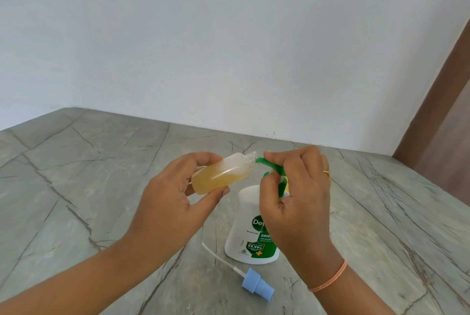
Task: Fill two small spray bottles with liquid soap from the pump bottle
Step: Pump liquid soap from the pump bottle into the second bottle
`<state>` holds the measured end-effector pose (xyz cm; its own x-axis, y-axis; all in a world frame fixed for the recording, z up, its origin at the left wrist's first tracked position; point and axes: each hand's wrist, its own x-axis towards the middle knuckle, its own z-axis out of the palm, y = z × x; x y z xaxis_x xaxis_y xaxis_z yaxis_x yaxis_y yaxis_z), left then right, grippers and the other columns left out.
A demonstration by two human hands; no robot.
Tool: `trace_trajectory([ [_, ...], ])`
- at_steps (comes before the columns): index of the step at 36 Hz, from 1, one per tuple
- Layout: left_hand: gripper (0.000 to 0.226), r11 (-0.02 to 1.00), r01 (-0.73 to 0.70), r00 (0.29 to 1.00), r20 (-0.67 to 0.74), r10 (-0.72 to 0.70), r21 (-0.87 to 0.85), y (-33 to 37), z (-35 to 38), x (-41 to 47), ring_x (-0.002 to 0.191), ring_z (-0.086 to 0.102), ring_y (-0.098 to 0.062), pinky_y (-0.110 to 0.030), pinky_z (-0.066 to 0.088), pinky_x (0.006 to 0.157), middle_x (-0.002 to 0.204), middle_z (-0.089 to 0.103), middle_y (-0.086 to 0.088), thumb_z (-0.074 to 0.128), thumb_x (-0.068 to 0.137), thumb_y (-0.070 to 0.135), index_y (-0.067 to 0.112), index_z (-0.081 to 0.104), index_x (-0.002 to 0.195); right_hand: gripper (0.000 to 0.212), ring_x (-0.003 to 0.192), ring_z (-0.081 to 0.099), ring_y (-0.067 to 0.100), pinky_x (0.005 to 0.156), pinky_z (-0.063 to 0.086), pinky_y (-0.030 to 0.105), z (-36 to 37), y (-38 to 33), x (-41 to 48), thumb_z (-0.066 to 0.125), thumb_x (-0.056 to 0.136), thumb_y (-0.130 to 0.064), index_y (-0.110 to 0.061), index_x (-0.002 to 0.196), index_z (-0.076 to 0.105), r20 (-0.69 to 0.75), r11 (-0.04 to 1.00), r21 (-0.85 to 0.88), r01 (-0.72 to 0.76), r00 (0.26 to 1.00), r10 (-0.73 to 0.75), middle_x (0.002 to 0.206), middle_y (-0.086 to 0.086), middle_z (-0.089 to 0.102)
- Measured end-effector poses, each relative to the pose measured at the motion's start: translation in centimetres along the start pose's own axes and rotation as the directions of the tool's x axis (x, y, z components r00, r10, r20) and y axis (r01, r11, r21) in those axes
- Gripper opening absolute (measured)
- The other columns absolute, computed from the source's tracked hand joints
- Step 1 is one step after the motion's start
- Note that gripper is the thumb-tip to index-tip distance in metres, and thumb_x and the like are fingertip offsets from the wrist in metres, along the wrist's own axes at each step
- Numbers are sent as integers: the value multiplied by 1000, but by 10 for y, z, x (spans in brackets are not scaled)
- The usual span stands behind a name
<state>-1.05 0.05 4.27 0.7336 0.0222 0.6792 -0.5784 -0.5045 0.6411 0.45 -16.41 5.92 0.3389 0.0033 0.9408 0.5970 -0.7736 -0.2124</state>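
- head view: the left hand [167, 203] grips the small spray bottle [223, 175] round its lower body, thumb on the near side and fingers curled behind. the bottle is in the air, tilted, with its open neck at the green spout.
- the right hand [297, 200] is closed on the pump head [269, 166], fingers curled over its top. the pump bottle [244, 233] stands upright on the stone counter [76, 175], below both hands.
- small spray bottle: clear thin plastic, amber soap filling most of it, froth near the shoulder. it is judged light, with walls that may yield, so a hard squeeze could push soap out of the uncapped neck. the best hold is low on the body, as shown, firm but not tight.
- any soap spilled on the neck or the fingers would make the smooth plastic slippery.
- pump bottle: broad base, judged stable. a slanted press on the head could still rock it, so the force belongs straight down.
- the spray cap [256, 285] lies on the counter just beside the pump bottle's base. it is best taken by the blue collar, since the thin dip tube looks easily bent.
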Motion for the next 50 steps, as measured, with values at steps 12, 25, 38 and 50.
trace_trajectory([
  [12,35,1000,-4,1000,4,4,-14,1,1,-1,98,57,3,-2,45,76,111,51,32,66,68,42,49,52,99,24,78,42,12,67,40,36,-7,0,9,44,77,-19,-14,89,64,47,999,-25,-26,999,27,84,-5,47],
  [25,35,1000,-2,1000,-7,2,-19,0,2,-1,96,59,1,-5,48,75,111,53,29,67,67,43,45,54,99,24,75,44,17,61,42,40,1,0,-1,45,77,-12,-9,87,66,1,1000,1,-16,1000,16,80,1,48],
  [38,35,999,2,1000,-7,-2,-45,2,2,-3,95,60,0,-7,48,76,110,54,28,67,67,42,43,56,100,24,78,44,14,67,42,38,-8,-1,7,44,76,-16,-13,89,64,35,1000,-17,-13,999,14,83,-3,50],
  [50,35,999,-12,1000,-11,12,-32,0,1,-1,97,59,2,-5,48,74,109,55,28,64,66,48,46,53,100,25,75,45,17,64,42,37,1,-2,-2,44,77,-13,-9,88,65,4,1000,-15,-27,1000,27,80,2,49],
])
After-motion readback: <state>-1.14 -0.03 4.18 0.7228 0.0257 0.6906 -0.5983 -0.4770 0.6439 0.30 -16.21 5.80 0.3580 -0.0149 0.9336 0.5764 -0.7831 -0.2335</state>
